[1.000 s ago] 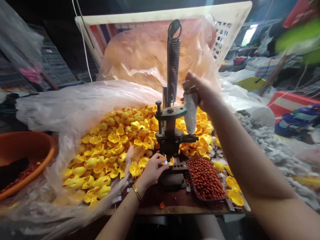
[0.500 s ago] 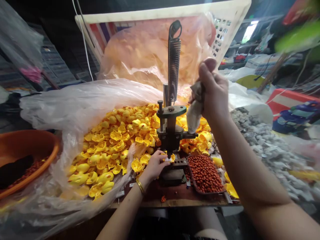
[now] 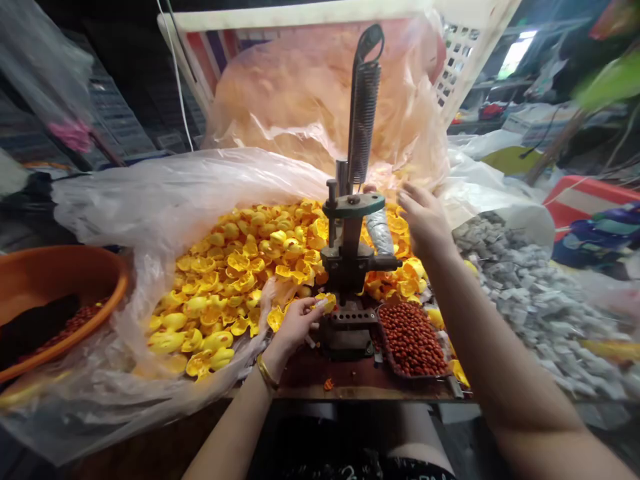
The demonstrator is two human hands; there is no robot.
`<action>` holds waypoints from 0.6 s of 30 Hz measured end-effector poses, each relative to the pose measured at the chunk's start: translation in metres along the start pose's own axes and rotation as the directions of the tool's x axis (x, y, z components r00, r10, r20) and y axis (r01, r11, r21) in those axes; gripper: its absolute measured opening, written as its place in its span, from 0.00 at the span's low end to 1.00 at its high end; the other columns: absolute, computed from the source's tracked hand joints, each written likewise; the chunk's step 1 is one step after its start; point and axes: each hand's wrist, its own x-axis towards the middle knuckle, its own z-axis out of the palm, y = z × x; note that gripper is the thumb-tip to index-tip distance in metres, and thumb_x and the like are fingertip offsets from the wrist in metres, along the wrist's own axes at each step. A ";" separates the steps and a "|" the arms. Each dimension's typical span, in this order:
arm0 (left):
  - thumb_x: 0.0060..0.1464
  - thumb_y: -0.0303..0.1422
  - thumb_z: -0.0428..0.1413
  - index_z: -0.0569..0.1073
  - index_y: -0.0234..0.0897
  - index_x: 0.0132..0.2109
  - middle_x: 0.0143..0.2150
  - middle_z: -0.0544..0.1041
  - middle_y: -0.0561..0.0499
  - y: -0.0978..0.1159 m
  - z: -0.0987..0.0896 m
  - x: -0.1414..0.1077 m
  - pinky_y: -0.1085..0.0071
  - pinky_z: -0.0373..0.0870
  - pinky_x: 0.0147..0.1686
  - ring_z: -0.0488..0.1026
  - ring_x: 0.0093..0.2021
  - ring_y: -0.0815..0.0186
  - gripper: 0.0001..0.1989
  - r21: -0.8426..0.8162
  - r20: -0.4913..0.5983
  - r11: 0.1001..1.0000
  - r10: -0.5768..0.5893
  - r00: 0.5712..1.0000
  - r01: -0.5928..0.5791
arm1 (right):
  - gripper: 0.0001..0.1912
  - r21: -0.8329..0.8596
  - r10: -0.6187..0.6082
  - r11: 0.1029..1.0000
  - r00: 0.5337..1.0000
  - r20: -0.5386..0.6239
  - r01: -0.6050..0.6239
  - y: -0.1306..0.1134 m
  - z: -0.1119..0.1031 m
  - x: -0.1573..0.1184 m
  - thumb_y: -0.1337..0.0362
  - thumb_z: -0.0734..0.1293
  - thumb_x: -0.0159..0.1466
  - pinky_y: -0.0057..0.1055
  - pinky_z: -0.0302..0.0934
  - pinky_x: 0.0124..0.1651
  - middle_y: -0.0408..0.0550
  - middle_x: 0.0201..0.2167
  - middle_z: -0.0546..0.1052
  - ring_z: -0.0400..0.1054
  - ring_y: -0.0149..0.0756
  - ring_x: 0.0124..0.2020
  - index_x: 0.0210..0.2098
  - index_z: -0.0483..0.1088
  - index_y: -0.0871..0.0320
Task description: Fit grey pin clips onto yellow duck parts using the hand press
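We have a press (image 3: 347, 267) on the brown tabletop (image 3: 365, 387), a tray (image 3: 420, 377) of reddish beads (image 3: 414, 339) to the press's right, an orange scrap (image 3: 328, 385) before it.

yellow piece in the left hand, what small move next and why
Probably ease the yellow piece left, clear of the press: the left hand pinches it beside the press's holed bar, and the right hand looks open, apart from the wrapped handle.

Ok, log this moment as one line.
left hand: holds small yellow plastic piece | right hand: open beside grey-wrapped lever | dark metal press: between hands
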 end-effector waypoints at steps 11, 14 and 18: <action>0.49 0.40 0.63 0.76 0.34 0.35 0.31 0.75 0.51 -0.024 0.006 -0.145 0.75 0.66 0.31 0.71 0.31 0.69 0.13 -0.451 0.364 0.713 -0.402 0.840 0.537 | 0.20 0.005 -0.030 0.999 0.653 0.757 0.040 -0.054 -0.037 -0.290 0.73 0.62 0.62 0.31 0.67 0.42 0.51 0.41 0.73 0.67 0.36 0.41 0.54 0.62 0.55; 0.43 0.34 0.67 0.77 0.34 0.35 0.31 0.76 0.51 -0.076 0.027 -0.171 0.76 0.66 0.31 0.72 0.30 0.71 0.12 -0.684 0.362 0.417 -0.519 0.774 0.599 | 0.17 -0.134 0.104 0.991 0.526 0.844 0.019 -0.045 -0.039 -0.323 0.72 0.65 0.59 0.32 0.65 0.40 0.50 0.38 0.72 0.66 0.37 0.38 0.48 0.67 0.58; 0.51 0.25 0.61 0.79 0.33 0.33 0.31 0.78 0.49 -0.112 0.047 -0.168 0.75 0.70 0.34 0.74 0.31 0.69 0.01 -0.864 0.189 0.282 -0.586 0.788 0.417 | 0.13 -0.315 0.156 0.920 0.521 0.839 0.233 -0.035 -0.026 -0.338 0.71 0.65 0.61 0.37 0.62 0.40 0.51 0.37 0.71 0.62 0.41 0.38 0.45 0.70 0.58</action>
